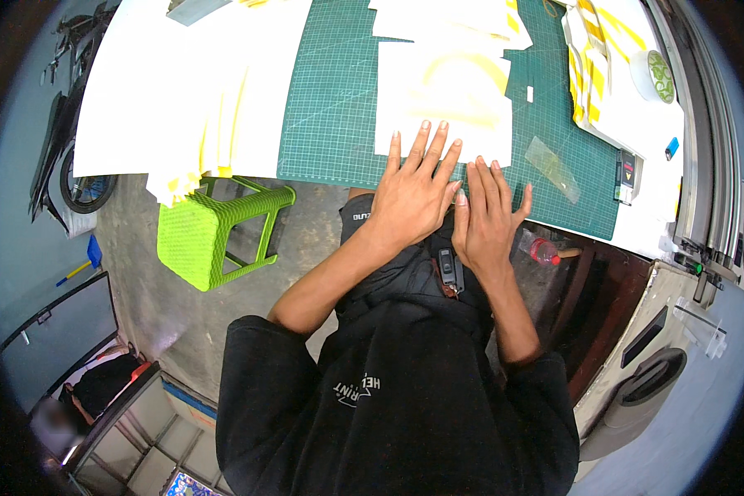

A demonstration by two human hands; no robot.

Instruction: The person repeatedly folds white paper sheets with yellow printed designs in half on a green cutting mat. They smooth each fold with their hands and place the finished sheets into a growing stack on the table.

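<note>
My left hand (415, 188) lies with its fingers spread over the near edge of a white paper sheet (422, 99) with pale yellow print. Beside it, my right hand (488, 217) also has its fingers stretched out, their tips at the sheet's near right corner. Neither hand grips anything. Under the sheet is a green cutting mat (331, 116) with a grid. Glare washes out much of the print. More white and yellow sheets (455, 21) lie just beyond. A clear plastic strip (552, 168) rests on the mat to the right of my right hand.
Left on the table are large white sheets (165, 91); a green stool (194, 240) stands below. At right are yellow-striped paper stacks (591, 66), a white-and-green roll (660, 76), a small dark box (628, 178) and a metal rail (723, 149). A person (103, 384) lies at lower left.
</note>
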